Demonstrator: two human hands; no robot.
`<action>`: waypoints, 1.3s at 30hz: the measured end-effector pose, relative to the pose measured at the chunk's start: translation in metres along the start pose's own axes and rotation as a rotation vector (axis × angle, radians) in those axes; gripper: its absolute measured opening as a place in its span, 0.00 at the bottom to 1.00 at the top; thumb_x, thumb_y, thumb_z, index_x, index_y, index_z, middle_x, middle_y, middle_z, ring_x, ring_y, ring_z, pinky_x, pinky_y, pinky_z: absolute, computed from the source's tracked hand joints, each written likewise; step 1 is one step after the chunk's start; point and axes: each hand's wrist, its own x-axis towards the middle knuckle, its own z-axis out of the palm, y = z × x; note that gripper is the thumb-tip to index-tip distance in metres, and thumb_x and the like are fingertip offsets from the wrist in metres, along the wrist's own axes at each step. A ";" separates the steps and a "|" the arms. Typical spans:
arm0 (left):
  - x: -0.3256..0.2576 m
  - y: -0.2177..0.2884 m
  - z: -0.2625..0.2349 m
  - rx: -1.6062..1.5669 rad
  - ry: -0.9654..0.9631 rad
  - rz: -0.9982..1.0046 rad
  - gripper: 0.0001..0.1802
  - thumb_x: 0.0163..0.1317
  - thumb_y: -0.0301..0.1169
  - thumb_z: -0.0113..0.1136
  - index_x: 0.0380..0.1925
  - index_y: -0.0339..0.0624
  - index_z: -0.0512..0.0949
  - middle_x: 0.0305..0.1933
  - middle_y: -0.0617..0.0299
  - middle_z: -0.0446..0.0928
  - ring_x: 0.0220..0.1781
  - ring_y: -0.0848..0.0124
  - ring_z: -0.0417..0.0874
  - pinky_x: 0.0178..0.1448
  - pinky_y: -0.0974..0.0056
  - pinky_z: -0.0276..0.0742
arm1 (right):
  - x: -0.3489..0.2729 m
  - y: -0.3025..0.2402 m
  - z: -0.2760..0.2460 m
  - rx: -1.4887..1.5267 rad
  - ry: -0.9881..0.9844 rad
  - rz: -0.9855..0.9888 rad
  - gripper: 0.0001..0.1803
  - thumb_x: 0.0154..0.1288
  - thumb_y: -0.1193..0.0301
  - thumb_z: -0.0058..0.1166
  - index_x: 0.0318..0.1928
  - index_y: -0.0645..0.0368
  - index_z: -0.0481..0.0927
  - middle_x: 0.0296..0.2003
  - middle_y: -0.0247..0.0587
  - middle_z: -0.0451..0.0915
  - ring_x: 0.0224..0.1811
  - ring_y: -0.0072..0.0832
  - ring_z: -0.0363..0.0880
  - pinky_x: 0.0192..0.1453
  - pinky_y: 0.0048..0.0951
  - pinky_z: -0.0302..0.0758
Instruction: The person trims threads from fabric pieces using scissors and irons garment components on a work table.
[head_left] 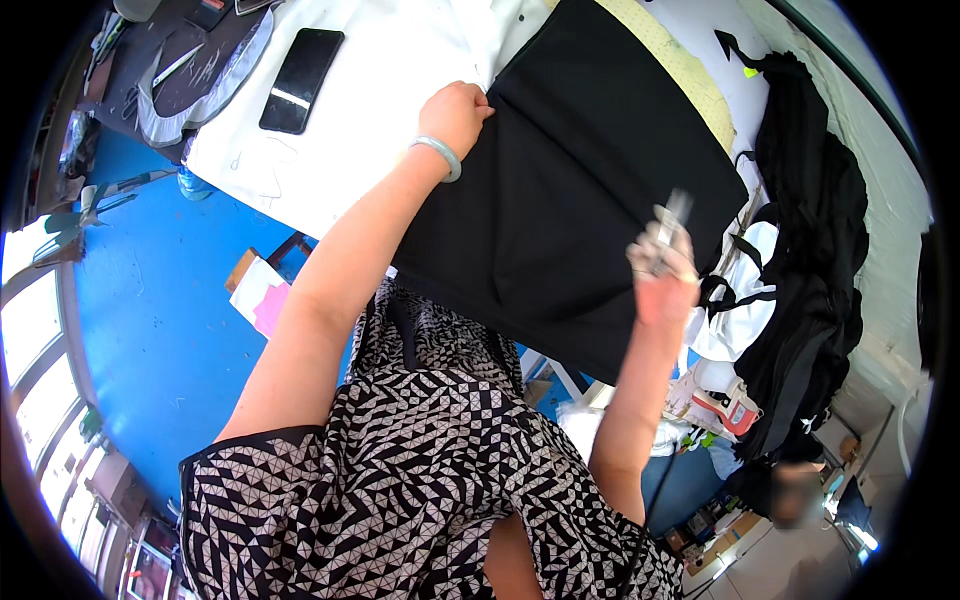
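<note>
A large piece of black fabric [590,150] is spread over the white table top [370,110], its near edge hanging down in front of me. At its left edge my left hand [458,120], with a pale bangle [440,157] on the wrist, is closed with the fingertips pinching the cloth. My right hand [662,262] is above the right part of the fabric, smeared by motion. Its fingers are closed around a small silvery metal tool [678,208], which looks like thread snips; the blur hides its exact shape.
A black phone [302,80] lies on the table at the left, near a curved grey strip [215,95]. Pale yellow patterned material [680,65] shows beyond the black fabric. Black garments [815,230] are heaped at the right, next to white cloth [740,300]. The floor [170,300] is blue.
</note>
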 end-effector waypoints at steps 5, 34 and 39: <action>0.009 -0.014 0.007 -0.066 -0.095 0.051 0.09 0.61 0.31 0.62 0.28 0.37 0.76 0.29 0.56 0.79 0.28 0.64 0.80 0.35 0.62 0.77 | 0.061 0.081 0.099 -0.169 -0.135 0.155 0.21 0.56 0.78 0.45 0.53 0.68 0.70 0.45 0.46 0.77 0.38 0.27 0.77 0.40 0.25 0.71; -0.021 -0.041 -0.032 -0.935 0.351 -0.429 0.04 0.66 0.25 0.52 0.37 0.35 0.72 0.21 0.62 0.72 0.22 0.73 0.75 0.32 0.68 0.74 | 0.107 0.117 0.085 -1.449 0.134 -0.486 0.15 0.62 0.65 0.60 0.49 0.48 0.85 0.37 0.39 0.78 0.40 0.33 0.79 0.47 0.29 0.74; -0.046 -0.045 -0.041 -0.282 0.678 -0.079 0.18 0.56 0.20 0.65 0.48 0.36 0.75 0.43 0.59 0.77 0.38 0.71 0.80 0.40 0.68 0.77 | 0.076 0.115 0.084 -0.852 0.151 -0.195 0.15 0.71 0.65 0.53 0.54 0.53 0.82 0.36 0.30 0.77 0.33 0.16 0.72 0.41 0.18 0.71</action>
